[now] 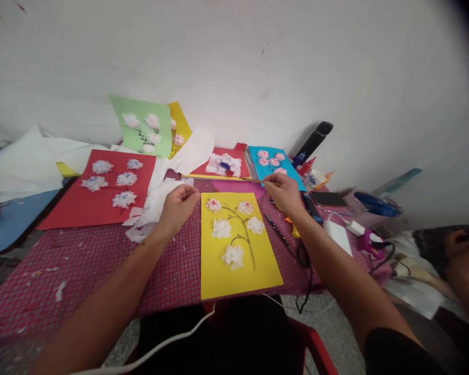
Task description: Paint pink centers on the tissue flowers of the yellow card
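My left hand (179,205) is closed in a pinch on a small bit of white tissue, just left of a yellow card (234,250) with white and pink tissue flowers on a drawn brown stem. My right hand (283,191) is closed on the end of a thin stick-like tool (254,179) that points left, above the card's top right corner. Beside my left hand lies a pile of white tissue scraps (152,208).
On the red checked cloth (101,265) lie a red flower card (105,187), a green one (146,127) against the wall, a blue one (273,164) and another red one (222,164). Glue bottles, a phone (328,198), a charger and cables crowd the right. A person lies at far right.
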The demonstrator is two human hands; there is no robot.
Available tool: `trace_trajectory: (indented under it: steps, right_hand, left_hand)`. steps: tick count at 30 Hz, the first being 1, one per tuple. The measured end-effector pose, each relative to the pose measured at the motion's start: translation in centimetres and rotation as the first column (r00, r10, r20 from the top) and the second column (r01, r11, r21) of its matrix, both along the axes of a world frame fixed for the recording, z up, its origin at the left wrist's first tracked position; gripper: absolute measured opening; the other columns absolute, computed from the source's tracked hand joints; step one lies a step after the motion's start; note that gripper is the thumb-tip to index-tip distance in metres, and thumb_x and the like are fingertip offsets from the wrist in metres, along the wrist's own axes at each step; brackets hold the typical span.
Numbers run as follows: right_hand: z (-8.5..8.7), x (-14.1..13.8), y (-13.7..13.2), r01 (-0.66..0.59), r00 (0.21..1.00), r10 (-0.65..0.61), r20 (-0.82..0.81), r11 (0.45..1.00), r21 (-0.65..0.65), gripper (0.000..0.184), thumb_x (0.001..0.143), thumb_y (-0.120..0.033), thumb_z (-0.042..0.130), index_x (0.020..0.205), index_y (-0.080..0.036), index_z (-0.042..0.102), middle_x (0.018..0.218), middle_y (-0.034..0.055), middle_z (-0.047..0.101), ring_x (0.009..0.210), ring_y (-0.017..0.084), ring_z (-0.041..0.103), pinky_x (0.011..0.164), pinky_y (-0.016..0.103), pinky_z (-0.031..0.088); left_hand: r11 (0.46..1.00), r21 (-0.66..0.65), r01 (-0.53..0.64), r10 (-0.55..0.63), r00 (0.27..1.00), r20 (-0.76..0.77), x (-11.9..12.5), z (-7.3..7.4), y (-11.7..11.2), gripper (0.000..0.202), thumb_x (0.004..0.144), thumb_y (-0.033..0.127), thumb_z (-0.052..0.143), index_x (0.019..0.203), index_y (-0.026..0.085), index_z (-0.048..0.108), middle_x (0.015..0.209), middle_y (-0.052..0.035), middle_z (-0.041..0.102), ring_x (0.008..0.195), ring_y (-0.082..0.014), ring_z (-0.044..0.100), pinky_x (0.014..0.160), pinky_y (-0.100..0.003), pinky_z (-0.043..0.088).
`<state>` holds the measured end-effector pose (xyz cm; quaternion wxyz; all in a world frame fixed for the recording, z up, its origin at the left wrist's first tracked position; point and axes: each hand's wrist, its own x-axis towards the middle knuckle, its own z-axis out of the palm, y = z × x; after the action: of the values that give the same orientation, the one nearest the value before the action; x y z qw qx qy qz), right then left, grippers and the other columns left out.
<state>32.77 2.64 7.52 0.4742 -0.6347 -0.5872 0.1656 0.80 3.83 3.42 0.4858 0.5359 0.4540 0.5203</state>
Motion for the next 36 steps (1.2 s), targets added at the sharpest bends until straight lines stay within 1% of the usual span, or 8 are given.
trace_trajectory:
  steps: [4,6,8,11,16,23,28,36]
  right_hand:
    - [-0.2,1.2,-5.3,-0.049,0.994,0.052,0.099,0.998,-0.034,0.016,0.082,-0.033,0.063,0.087,-0.021,0.074,0.085,0.0055,0.079,0.075,0.023,0.072,0.067,0.033,0.054]
    - [-0.6,1.5,-6.8,-0.071,0.982,0.078,0.17,0.997,-0.043,0.015,0.084,-0.032,0.063,0.088,-0.022,0.074,0.087,0.0051,0.079,0.076,0.023,0.072,0.069,0.033,0.054]
    - [-1.1,1.7,-7.6,-0.095,0.961,0.105,0.255,0.994,-0.051,0.014,0.086,-0.03,0.063,0.087,-0.023,0.075,0.085,0.0044,0.079,0.076,0.022,0.072,0.069,0.033,0.053]
    - [-1.8,1.6,-7.7,-0.109,0.934,0.122,0.337,0.992,-0.057,0.014,0.088,-0.027,0.062,0.085,-0.024,0.075,0.082,0.0032,0.077,0.073,0.022,0.069,0.066,0.033,0.049]
    - [-2.4,1.2,-7.4,-0.104,0.934,0.119,0.338,0.993,-0.063,0.014,0.089,-0.026,0.062,0.085,-0.024,0.075,0.083,0.0032,0.078,0.071,0.021,0.069,0.066,0.033,0.049]
    - [-2.5,1.1,-7.3,-0.096,0.932,0.121,0.342,0.991,-0.088,0.013,0.089,-0.028,0.062,0.086,-0.024,0.074,0.082,0.0034,0.079,0.07,0.021,0.07,0.064,0.032,0.048]
    - [-2.4,1.4,-7.5,-0.073,0.943,0.083,0.322,0.996,-0.045,0.016,0.091,-0.029,0.06,0.088,-0.023,0.075,0.087,0.0047,0.079,0.076,0.022,0.071,0.069,0.033,0.05]
    - [-2.2,1.0,-7.5,-0.098,0.892,0.114,0.437,0.993,-0.059,0.014,0.089,-0.022,0.061,0.084,-0.022,0.074,0.082,0.0037,0.078,0.072,0.019,0.069,0.066,0.03,0.046]
  left_hand:
    - [1.0,0.003,0.007,-0.007,1.0,0.002,0.1,-0.2,0.0,0.015,0.082,0.032,0.075,0.088,0.02,0.066,0.068,0.004,0.059,0.05,-0.0086,0.045,0.046,-0.024,0.033]
    - [1.0,0.003,0.006,-0.006,1.0,-0.002,0.1,-0.4,0.0,0.016,0.082,0.032,0.075,0.088,0.02,0.067,0.069,0.004,0.06,0.05,-0.0086,0.045,0.046,-0.024,0.032]
    - [1.0,0.001,0.003,-0.003,1.0,-0.007,0.2,-0.5,0.1,0.016,0.08,0.032,0.075,0.088,0.02,0.067,0.068,0.004,0.06,0.05,-0.0088,0.045,0.046,-0.024,0.032]
    - [1.0,-0.003,0.0,0.0,1.0,-0.006,0.2,-0.6,0.2,0.017,0.08,0.032,0.075,0.088,0.021,0.066,0.066,0.0043,0.059,0.05,-0.0091,0.045,0.046,-0.024,0.033]
    - [1.0,0.008,-0.006,0.006,1.0,0.001,0.1,-0.7,0.3,0.016,0.08,0.032,0.075,0.088,0.021,0.067,0.068,0.0037,0.06,0.051,-0.0091,0.046,0.047,-0.024,0.036]
    - [1.0,0.01,0.007,-0.007,1.0,0.024,0.0,-0.6,0.3,0.016,0.081,0.032,0.076,0.089,0.021,0.067,0.07,0.0036,0.061,0.051,-0.0086,0.045,0.046,-0.024,0.036]
    - [1.0,0.006,0.007,-0.007,1.0,0.009,0.0,-0.5,0.2,0.016,0.081,0.032,0.076,0.088,0.021,0.067,0.067,0.0043,0.059,0.05,-0.0088,0.045,0.046,-0.024,0.035]
    - [1.0,0.008,0.0,0.0,1.0,0.002,0.0,-0.7,0.3,0.015,0.082,0.031,0.075,0.089,0.02,0.066,0.07,0.0038,0.061,0.051,-0.0088,0.047,0.046,-0.023,0.037]
